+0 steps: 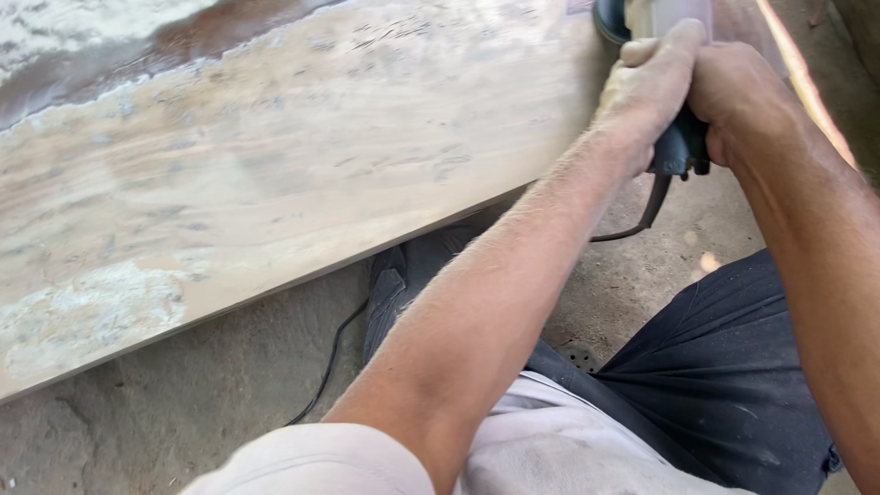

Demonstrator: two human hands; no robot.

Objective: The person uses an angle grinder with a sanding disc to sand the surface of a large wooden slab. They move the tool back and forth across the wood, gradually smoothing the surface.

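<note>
Both my hands grip a dark green power sander (680, 147) at the top right. My left hand (649, 87) wraps the front of its body, my right hand (738, 96) holds the rear handle. The tool's head (612, 18) rests on a large, pale wooden slab (275, 174) that is dusty and worn, with a darker reddish strip at its far edge. The sander's black cord (642, 220) hangs down from the handle toward the ground.
The slab's near edge runs diagonally from lower left to upper right. Below it lies a dusty concrete floor (202, 376) with a black cable (325, 367) trailing across it. My dark trousers (733, 367) and white shirt fill the lower right.
</note>
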